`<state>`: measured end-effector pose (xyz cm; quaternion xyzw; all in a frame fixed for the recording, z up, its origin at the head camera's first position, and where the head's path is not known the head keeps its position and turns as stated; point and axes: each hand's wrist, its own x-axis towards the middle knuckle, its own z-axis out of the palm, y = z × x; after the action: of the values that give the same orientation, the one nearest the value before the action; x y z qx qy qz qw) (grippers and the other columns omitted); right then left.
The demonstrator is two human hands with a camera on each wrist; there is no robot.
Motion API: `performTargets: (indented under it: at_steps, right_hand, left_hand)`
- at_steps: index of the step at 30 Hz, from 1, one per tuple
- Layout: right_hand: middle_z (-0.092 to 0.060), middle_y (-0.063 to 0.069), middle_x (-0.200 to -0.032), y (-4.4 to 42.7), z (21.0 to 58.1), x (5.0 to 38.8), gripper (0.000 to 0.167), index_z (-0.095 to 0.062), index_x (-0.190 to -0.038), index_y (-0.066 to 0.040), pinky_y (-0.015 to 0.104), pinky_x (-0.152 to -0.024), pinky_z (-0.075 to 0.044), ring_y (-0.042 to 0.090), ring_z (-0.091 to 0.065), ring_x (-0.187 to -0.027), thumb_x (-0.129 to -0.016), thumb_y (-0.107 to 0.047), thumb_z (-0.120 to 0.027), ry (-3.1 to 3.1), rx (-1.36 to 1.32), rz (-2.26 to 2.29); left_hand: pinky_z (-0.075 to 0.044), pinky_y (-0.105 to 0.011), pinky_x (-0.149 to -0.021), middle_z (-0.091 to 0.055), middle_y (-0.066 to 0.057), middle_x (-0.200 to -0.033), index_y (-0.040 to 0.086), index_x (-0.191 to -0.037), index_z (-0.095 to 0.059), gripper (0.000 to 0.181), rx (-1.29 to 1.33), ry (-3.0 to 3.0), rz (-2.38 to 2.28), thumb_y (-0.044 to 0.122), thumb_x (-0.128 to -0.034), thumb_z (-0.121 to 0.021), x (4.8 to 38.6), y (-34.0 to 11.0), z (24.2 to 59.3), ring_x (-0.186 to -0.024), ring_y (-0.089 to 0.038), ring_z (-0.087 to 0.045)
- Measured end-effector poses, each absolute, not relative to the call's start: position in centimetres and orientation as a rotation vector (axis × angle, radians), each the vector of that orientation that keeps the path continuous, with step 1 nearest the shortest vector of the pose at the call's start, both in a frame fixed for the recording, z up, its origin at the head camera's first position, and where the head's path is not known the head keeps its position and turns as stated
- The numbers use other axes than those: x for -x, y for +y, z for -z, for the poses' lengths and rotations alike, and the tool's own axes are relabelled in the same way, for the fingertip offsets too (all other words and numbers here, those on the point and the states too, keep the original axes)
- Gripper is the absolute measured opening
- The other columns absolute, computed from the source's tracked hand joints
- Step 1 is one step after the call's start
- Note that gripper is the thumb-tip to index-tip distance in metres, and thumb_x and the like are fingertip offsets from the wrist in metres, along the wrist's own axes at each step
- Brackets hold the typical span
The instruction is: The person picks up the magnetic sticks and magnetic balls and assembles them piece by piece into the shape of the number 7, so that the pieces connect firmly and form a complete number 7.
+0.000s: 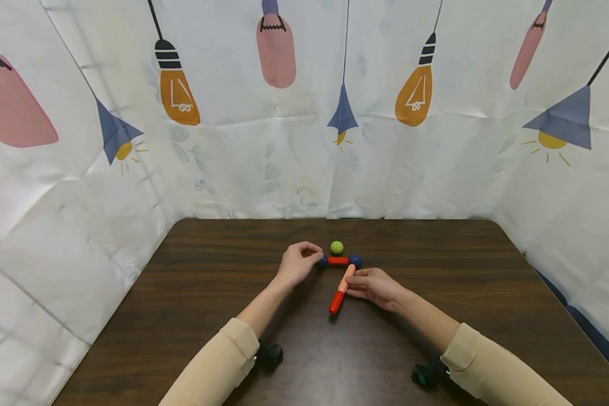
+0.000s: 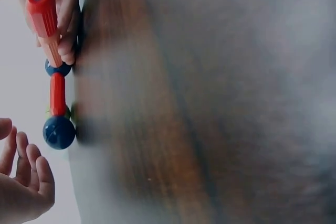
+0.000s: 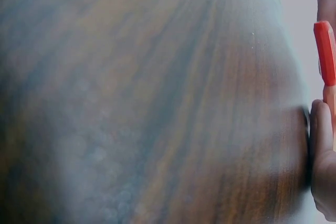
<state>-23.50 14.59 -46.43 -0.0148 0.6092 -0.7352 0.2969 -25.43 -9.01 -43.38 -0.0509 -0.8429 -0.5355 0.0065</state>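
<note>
A short red rod [image 1: 338,260] joins two blue balls, the left ball [image 1: 323,261] and the right ball [image 1: 356,260]. My left hand [image 1: 296,264] is beside the left ball; in the left wrist view its loosely bent fingers [image 2: 34,166] stand apart from that ball. With thumb and fingers, my right hand [image 1: 378,286] pinches a longer stick made of an orange rod [image 1: 345,278] and a red rod [image 1: 336,303] end to end. The orange end reaches the right ball; whether they touch, I cannot tell. The red end slants toward me.
A yellow-green ball [image 1: 337,247] sits just behind the joined red rod. Everything is near the far side of a dark wood-grain table [image 1: 223,254]. A white patterned curtain [image 1: 294,169] hangs behind the table's far edge and along both sides.
</note>
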Motion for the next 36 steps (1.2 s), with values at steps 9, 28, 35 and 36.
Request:
performTargets:
  at_steps: [9, 28, 35, 36]
  right_hand:
    - [-0.069, 0.014, -0.109, 14.7, 46.5, 23.5, 0.037, -0.05, -0.132, 0.02, 0.035, -0.095, -0.053, 0.017, -0.071, -0.099, -0.105, -0.004, -0.057, 1.62, 0.028, 1.953]
    - [-0.069, 0.017, -0.112, 14.7, 46.5, 23.6, 0.044, -0.042, -0.138, 0.023, 0.036, -0.096, -0.052, 0.019, -0.071, -0.102, -0.105, -0.004, -0.056, 1.615, 0.033, 1.951]
    - [-0.069, 0.018, -0.114, 14.6, 46.4, 23.8, 0.046, -0.042, -0.139, 0.021, 0.036, -0.096, -0.052, 0.021, -0.071, -0.103, -0.105, -0.005, -0.057, 1.624, 0.007, 1.938]
    - [-0.069, 0.018, -0.114, 14.6, 46.4, 23.8, 0.046, -0.043, -0.139, 0.021, 0.036, -0.096, -0.052, 0.021, -0.071, -0.103, -0.105, -0.006, -0.057, 1.626, 0.008, 1.937]
  left_hand:
    - [-0.05, -0.035, -0.076, -0.069, -0.004, -0.101, 0.009, -0.104, -0.077, 0.013, 0.096, -2.675, 1.674, 0.018, -0.0968, -0.072, 26.6, -8.9, 43.6, -0.088, -0.02, -0.062]
    - [-0.052, -0.038, -0.083, -0.069, -0.005, -0.108, 0.009, -0.112, -0.074, 0.021, 0.119, -2.745, 1.65, 0.019, -0.094, -0.077, 28.8, -8.0, 44.5, -0.097, -0.022, -0.062]
    - [-0.053, -0.037, -0.082, -0.071, -0.007, -0.11, 0.007, -0.116, -0.072, 0.024, 0.2, -2.742, 1.678, 0.015, -0.0935, -0.077, 29.5, -7.8, 44.4, -0.095, -0.023, -0.063]
    - [-0.053, -0.037, -0.083, -0.071, -0.007, -0.111, 0.006, -0.116, -0.072, 0.024, 0.207, -2.74, 1.687, 0.015, -0.0937, -0.076, 29.6, -7.8, 44.4, -0.096, -0.023, -0.063]
